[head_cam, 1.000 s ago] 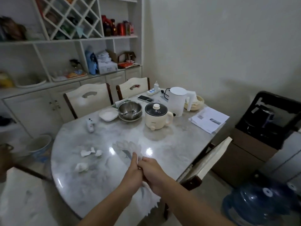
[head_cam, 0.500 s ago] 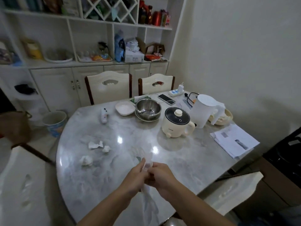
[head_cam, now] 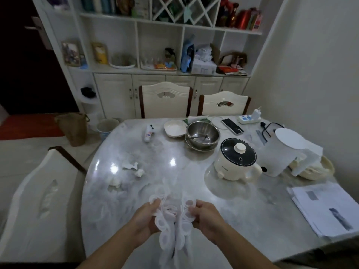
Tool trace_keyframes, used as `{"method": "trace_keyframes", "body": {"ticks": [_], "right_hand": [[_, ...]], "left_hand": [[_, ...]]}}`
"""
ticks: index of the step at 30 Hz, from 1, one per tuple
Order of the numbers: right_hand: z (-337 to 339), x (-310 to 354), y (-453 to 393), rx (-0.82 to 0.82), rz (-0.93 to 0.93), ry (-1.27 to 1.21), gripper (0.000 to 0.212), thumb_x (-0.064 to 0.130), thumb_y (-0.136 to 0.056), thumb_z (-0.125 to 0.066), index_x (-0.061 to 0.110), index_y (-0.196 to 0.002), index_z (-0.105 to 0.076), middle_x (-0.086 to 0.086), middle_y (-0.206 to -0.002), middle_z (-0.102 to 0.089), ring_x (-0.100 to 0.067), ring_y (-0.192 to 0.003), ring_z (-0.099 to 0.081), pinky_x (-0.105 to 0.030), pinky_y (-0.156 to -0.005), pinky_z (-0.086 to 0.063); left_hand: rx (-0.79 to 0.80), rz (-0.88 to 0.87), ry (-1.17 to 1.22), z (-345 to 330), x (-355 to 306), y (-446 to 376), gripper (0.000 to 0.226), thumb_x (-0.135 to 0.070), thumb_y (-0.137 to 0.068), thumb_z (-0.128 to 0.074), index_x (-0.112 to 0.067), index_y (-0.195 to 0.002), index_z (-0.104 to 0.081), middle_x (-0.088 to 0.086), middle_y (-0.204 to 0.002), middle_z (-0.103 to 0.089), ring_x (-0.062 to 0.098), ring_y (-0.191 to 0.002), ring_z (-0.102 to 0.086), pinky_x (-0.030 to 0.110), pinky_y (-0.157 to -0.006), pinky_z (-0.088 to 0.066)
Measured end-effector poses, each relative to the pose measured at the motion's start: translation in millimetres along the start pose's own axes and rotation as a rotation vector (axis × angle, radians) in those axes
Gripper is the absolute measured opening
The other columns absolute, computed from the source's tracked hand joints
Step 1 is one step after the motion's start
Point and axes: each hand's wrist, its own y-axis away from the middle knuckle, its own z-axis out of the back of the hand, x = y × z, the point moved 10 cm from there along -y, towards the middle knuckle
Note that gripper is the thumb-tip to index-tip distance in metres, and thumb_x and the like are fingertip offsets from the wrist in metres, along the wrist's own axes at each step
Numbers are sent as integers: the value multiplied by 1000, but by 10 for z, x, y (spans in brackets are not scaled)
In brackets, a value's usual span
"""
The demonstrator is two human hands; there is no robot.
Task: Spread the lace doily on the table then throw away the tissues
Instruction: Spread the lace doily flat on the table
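A white lace doily (head_cam: pixel 172 222) hangs bunched between my two hands above the near edge of the marble table (head_cam: pixel 223 210). My left hand (head_cam: pixel 144 218) pinches its left side and my right hand (head_cam: pixel 206 216) pinches its right side. The cloth droops below my fingers toward the table edge. Three crumpled white tissues lie on the table's left part: a flattish tissue (head_cam: pixel 129 165), a small tissue ball (head_cam: pixel 139 172) beside it, and a third tissue (head_cam: pixel 115 182) nearer the left rim.
Far side holds a steel bowl (head_cam: pixel 203 133), a white dish (head_cam: pixel 174 129), a cream electric pot (head_cam: pixel 236 159), a white kettle (head_cam: pixel 284 150), a phone (head_cam: pixel 232 126) and a power strip (head_cam: pixel 249 119). Papers (head_cam: pixel 326 209) lie right. Chairs ring the table; a bin (head_cam: pixel 106 127) stands on the floor left.
My hands have drawn slightly apart, opening the bunched doily between them. The camera view has swung left and tilted down toward the table.
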Motion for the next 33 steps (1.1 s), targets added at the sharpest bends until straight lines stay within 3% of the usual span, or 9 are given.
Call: {"method": "trace_keyframes", "body": {"ticks": [2,6,9,11,16,22,26,30,33], "right_hand": [[262,-8,-112,-21,-11,43,22,-14,-82,-50,-10,-95,-68,-24,-88,-64,-32,-80,-61,-39,-71,-55],[715,-38,-337,-35,-42,56,21,-14,-84,-52,-2,-92,-69,-20,-83,-65,-28,-70,-63,-33,-61,-52],[1000,-74,-517,-97,-67,75,17,-9,-89,-55,-6,-102,-66,-23,-93,-68,-35,-83,-66,-40,-70,-55],[1168,-65,-607,-144,-60,119,17,-7,-88,-58,-9,-103,-67,-27,-100,-69,-41,-92,-67,-47,-79,-55],[1519,-89,-727,-259,-37,172,8,1,-89,-63,0,-92,-69,-22,-90,-71,-34,-79,-67,-40,-72,-56],[1889,-156,-843,-367,-15,341,13,3,-86,-62,4,-84,-75,-17,-81,-72,-32,-75,-68,-36,-65,-57],[2058,-143,-842,-467,35,546,22,14,-86,-62,16,-66,-71,-12,-74,-72,-32,-76,-67,-42,-75,-56],[2131,-181,-842,-529,51,659,22,6,-84,-60,7,-64,-70,-12,-66,-67,-30,-67,-60,-36,-68,-48],[2135,-242,-896,-555,72,736,25,6,-86,-61,8,-61,-63,-14,-68,-67,-28,-65,-57,-35,-70,-48]], "left_hand": [[-53,-16,92,69,43,-56,29,-21,-102,-42,-6,-110,-66,16,-91,-78,31,-77,-75,41,-66,-60],[-200,-19,180,329,117,-135,28,-19,-102,-43,-6,-117,-63,17,-98,-76,33,-88,-71,37,-58,-62],[-274,-19,173,554,108,-134,33,-20,-102,-43,-6,-128,-58,20,-119,-68,36,-103,-66,38,-64,-62],[-314,-34,133,686,88,-114,32,-20,-102,-43,-4,-126,-59,20,-118,-66,35,-101,-64,41,-70,-58],[-437,-50,-54,1056,127,-64,28,-19,-101,-47,-2,-116,-63,23,-105,-69,38,-91,-66,43,-75,-54],[-624,-63,-320,1364,150,-14,22,-17,-100,-50,-3,-109,-64,21,-95,-68,33,-78,-63,36,-66,-50],[-683,-129,-502,1430,95,30,20,-11,-97,-54,-10,-82,-68,19,-86,-70,27,-72,-63,32,-66,-48],[-697,-216,-744,1429,103,-5,37,-9,-93,-59,-18,-57,-59,1,-56,-59,14,-53,-53,26,-52,-41],[-714,-253,-869,1507,199,-76,38,-8,-92,-60,-20,-56,-55,-1,-57,-59,12,-52,-51,25,-52,-39]]}}
